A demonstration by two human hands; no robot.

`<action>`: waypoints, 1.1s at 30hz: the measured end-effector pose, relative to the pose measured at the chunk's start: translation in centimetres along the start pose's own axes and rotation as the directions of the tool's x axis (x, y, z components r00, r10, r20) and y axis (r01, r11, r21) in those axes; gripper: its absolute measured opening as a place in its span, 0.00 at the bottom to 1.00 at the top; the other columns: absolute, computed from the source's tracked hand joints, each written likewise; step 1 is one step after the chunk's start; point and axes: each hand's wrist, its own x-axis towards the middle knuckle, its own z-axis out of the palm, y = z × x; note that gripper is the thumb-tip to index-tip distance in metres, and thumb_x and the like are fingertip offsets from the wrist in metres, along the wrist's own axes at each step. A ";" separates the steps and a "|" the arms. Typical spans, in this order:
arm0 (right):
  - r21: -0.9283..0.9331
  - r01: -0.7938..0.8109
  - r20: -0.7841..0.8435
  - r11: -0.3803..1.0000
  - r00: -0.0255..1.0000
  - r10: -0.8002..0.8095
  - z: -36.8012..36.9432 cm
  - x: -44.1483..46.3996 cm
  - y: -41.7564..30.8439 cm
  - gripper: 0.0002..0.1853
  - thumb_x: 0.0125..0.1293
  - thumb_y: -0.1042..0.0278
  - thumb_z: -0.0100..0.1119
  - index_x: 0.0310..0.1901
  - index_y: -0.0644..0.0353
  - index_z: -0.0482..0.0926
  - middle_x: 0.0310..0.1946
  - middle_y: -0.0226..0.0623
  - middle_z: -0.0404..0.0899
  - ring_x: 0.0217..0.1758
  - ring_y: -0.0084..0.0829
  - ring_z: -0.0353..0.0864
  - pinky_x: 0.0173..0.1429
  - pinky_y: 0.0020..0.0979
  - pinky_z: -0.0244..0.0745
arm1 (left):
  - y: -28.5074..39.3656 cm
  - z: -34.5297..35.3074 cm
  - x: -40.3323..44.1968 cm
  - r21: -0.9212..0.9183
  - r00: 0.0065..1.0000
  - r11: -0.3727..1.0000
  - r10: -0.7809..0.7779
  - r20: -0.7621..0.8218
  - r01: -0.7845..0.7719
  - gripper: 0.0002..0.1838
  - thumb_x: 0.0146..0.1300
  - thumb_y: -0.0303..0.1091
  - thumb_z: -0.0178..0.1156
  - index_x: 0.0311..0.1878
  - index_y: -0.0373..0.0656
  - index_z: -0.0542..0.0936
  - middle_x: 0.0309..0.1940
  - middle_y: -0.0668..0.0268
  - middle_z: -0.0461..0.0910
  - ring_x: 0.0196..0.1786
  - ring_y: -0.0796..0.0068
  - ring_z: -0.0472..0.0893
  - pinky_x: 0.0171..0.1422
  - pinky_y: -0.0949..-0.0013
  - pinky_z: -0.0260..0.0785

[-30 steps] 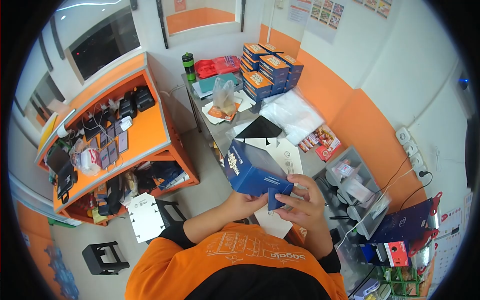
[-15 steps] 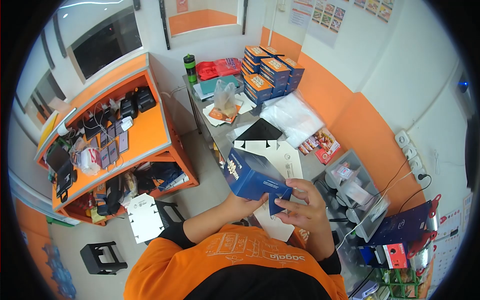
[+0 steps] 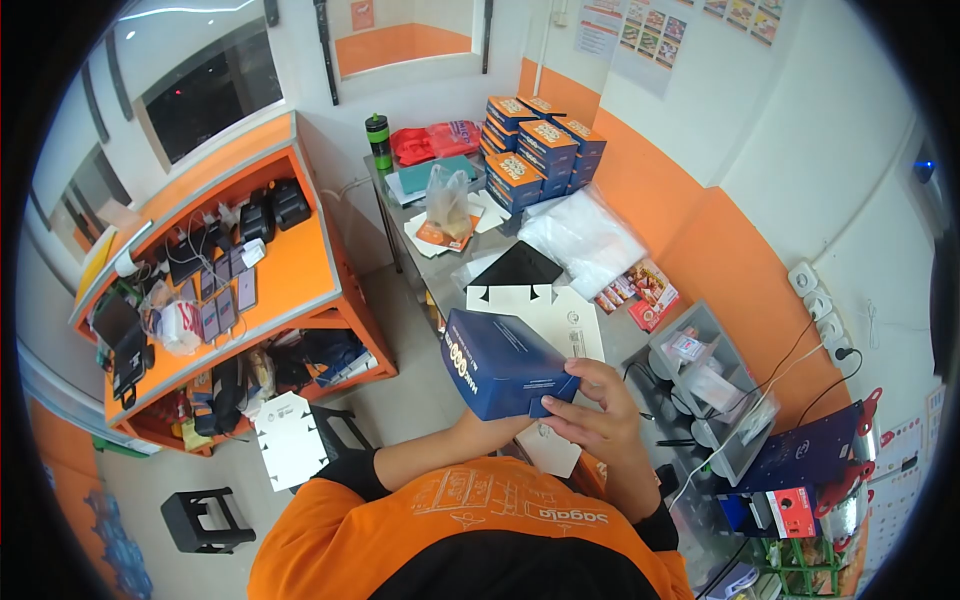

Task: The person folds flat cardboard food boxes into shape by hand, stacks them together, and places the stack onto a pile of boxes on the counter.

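Observation:
A dark blue cardboard box (image 3: 500,362) with white lettering is held tilted in front of my chest. My left hand (image 3: 488,432) bears it from below, its fingers mostly hidden beneath the box. At the box's right end, my right hand (image 3: 597,408) grips the corner with thumb and fingers, and that end panel now lies against the box. White flat carton blanks (image 3: 535,306) lie on the metal table just behind the box.
Stacked blue-and-orange boxes (image 3: 545,150) stand at the table's back, near clear plastic bags (image 3: 585,235) and a black tablet-like panel (image 3: 518,263). Grey bins (image 3: 690,350) sit at right. At left are an orange counter (image 3: 290,262) with phones and a black stool (image 3: 205,515).
The flap that stuck out at the box's right end has been folded in against it. The box has turned slightly, and my right hand has shifted along its corner.

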 end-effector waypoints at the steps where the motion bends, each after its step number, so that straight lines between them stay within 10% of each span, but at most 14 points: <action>1: 0.052 -0.001 -0.017 0.999 1.000 0.002 0.1 -0.2 0.2 0.24 0.46 0.74 0.84 0.48 0.53 0.90 0.61 0.44 0.75 0.64 0.42 0.79 0.51 0.34 0.84 | 0.0 0.1 -0.1 -0.043 1.000 0.999 -0.008 0.011 0.009 0.23 0.65 0.25 0.68 0.63 0.41 0.78 0.55 0.60 0.83 0.56 0.68 0.84 0.59 0.64 0.77; 4: 0.137 -0.022 -0.097 0.990 0.995 0.036 0.2 -0.9 1.5 0.26 0.44 0.76 0.84 0.49 0.57 0.87 0.61 0.44 0.75 0.65 0.41 0.78 0.50 0.34 0.84 | -0.3 -1.3 -0.3 0.060 0.975 0.993 0.089 0.203 -0.104 0.23 0.67 0.22 0.64 0.66 0.40 0.76 0.58 0.59 0.82 0.60 0.68 0.83 0.62 0.64 0.76; 5: 0.119 -0.047 -0.143 0.992 0.988 0.064 -0.6 -1.4 2.5 0.28 0.44 0.77 0.84 0.51 0.58 0.85 0.60 0.44 0.75 0.66 0.40 0.78 0.50 0.34 0.85 | -0.1 -0.7 -0.8 -0.394 0.932 0.880 -0.129 0.339 0.265 0.25 0.69 0.19 0.60 0.69 0.40 0.74 0.62 0.58 0.81 0.66 0.67 0.79 0.69 0.63 0.73; 8: 0.588 -0.248 -0.416 0.770 0.724 0.551 -0.4 -2.3 4.1 0.33 0.49 0.81 0.78 0.58 0.61 0.75 0.59 0.46 0.78 0.66 0.35 0.78 0.53 0.34 0.84 | 2.4 -2.8 0.2 -0.133 0.890 0.984 -0.048 0.454 0.121 0.27 0.70 0.17 0.58 0.72 0.39 0.71 0.67 0.58 0.79 0.71 0.67 0.75 0.73 0.63 0.69; 12: 0.686 -0.297 -0.425 0.665 0.578 0.697 -4.1 -3.2 7.5 0.23 0.68 0.76 0.65 0.62 0.61 0.70 0.56 0.43 0.81 0.59 0.32 0.82 0.59 0.33 0.79 | 2.1 -7.3 1.5 0.085 0.853 0.942 0.254 0.457 -0.326 0.36 0.68 0.41 0.69 0.75 0.39 0.68 0.68 0.55 0.77 0.72 0.58 0.75 0.76 0.57 0.64; 18: 0.880 -0.239 -0.295 0.411 0.403 0.866 -4.3 -4.2 7.9 0.20 0.73 0.61 0.66 0.61 0.57 0.74 0.62 0.33 0.75 0.64 0.30 0.77 0.65 0.36 0.76 | 2.5 -7.3 1.4 0.364 0.928 0.875 0.367 -0.071 -0.318 0.67 0.45 0.65 0.80 0.81 0.38 0.57 0.80 0.45 0.57 0.82 0.46 0.57 0.83 0.49 0.50; 23: 0.904 -0.272 -0.189 0.331 0.441 0.878 0.2 -3.7 6.5 0.25 0.73 0.61 0.66 0.65 0.61 0.71 0.58 0.35 0.79 0.60 0.30 0.80 0.64 0.37 0.77 | 0.8 -3.7 2.5 0.402 0.955 0.891 0.275 -0.109 -0.210 0.79 0.46 0.63 0.80 0.83 0.34 0.33 0.85 0.46 0.33 0.87 0.49 0.38 0.87 0.51 0.34; 26: 0.899 -0.323 -0.128 0.295 0.451 0.883 1.9 -4.6 6.8 0.27 0.73 0.61 0.65 0.68 0.63 0.70 0.56 0.35 0.81 0.58 0.30 0.82 0.62 0.36 0.79 | 1.1 -3.2 3.1 0.293 0.960 0.945 0.208 -0.187 -0.148 0.78 0.45 0.57 0.83 0.83 0.35 0.35 0.85 0.48 0.33 0.87 0.52 0.39 0.87 0.54 0.36; 33: 0.898 -0.440 0.136 0.024 0.330 0.934 2.6 -4.3 4.9 0.26 0.77 0.58 0.59 0.69 0.63 0.69 0.59 0.41 0.79 0.58 0.38 0.82 0.67 0.44 0.80 | 1.0 -2.9 2.5 0.186 0.946 0.960 0.248 -0.209 -0.211 0.40 0.60 0.29 0.76 0.74 0.35 0.68 0.57 0.55 0.85 0.61 0.67 0.84 0.65 0.68 0.75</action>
